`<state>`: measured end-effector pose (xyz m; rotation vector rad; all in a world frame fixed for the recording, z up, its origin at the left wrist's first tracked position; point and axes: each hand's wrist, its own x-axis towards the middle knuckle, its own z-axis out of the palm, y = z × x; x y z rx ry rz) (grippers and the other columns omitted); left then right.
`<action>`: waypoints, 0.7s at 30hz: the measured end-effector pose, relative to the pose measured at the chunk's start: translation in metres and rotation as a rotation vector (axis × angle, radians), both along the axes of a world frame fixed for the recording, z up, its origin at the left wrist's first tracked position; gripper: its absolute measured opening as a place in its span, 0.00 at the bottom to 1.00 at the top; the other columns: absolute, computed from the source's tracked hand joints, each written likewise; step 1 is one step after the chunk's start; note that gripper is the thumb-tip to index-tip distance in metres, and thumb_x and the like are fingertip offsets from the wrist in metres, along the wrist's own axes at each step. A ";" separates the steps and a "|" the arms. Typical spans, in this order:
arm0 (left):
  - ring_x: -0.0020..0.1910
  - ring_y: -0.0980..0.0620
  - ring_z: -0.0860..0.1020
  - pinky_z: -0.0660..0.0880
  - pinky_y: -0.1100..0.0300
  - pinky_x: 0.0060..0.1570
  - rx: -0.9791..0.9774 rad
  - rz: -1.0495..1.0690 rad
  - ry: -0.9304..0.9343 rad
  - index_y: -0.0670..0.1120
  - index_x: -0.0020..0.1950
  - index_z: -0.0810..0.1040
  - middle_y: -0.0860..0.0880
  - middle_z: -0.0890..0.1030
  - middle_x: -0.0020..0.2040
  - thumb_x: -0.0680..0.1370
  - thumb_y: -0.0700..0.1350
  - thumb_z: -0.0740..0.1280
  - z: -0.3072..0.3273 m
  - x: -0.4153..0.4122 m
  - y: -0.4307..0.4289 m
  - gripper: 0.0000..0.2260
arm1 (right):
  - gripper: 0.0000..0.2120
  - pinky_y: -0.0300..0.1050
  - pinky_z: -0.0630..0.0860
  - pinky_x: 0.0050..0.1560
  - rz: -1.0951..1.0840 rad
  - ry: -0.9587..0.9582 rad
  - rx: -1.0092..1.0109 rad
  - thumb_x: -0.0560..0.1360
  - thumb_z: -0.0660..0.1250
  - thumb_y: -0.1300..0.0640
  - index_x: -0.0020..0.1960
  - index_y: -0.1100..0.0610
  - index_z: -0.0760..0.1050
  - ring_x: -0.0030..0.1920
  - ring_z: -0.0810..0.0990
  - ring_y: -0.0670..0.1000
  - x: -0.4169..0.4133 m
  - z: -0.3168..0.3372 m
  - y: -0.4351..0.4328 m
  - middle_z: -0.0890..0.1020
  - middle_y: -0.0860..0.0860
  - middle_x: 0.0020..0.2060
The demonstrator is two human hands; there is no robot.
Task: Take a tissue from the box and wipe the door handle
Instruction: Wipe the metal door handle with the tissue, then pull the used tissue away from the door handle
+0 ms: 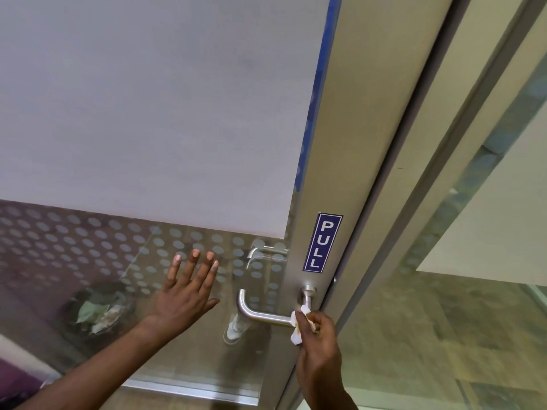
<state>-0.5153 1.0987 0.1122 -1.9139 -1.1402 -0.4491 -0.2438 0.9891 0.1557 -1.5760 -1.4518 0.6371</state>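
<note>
The right hand (318, 335) clenches a crumpled white tissue (297, 327) against the brushed-steel lever door handle (260, 313). The left hand (186, 291), fingers (194, 261) spread and released, rests flat on the dotted glass door (142, 250).

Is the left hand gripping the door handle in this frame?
No, the left hand is spread flat against the glass, while the right hand presses the tissue to the door handle.

Blue vertical sticker (322, 242) with white "PULL" on the metal door frame (349, 143).
</note>
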 end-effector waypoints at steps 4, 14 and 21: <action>0.77 0.37 0.46 0.42 0.39 0.74 -0.049 0.033 -0.008 0.39 0.78 0.47 0.39 0.44 0.79 0.81 0.60 0.42 0.002 0.001 -0.001 0.32 | 0.04 0.39 0.75 0.44 0.152 -0.502 0.096 0.79 0.56 0.47 0.48 0.39 0.69 0.47 0.81 0.50 -0.016 -0.006 0.001 0.82 0.48 0.45; 0.77 0.37 0.46 0.48 0.43 0.73 -0.158 0.106 0.026 0.48 0.79 0.47 0.41 0.43 0.80 0.66 0.60 0.75 0.027 -0.007 -0.024 0.52 | 0.16 0.43 0.67 0.48 0.248 -0.462 0.111 0.78 0.49 0.54 0.57 0.62 0.69 0.51 0.72 0.55 -0.104 0.013 0.024 0.73 0.57 0.52; 0.77 0.38 0.46 0.60 0.40 0.68 -0.327 0.283 -0.122 0.50 0.79 0.43 0.43 0.40 0.80 0.63 0.59 0.77 0.033 -0.080 -0.064 0.56 | 0.06 0.47 0.80 0.33 0.430 -0.020 -0.188 0.67 0.70 0.58 0.37 0.61 0.82 0.32 0.82 0.51 -0.163 0.029 0.031 0.81 0.52 0.30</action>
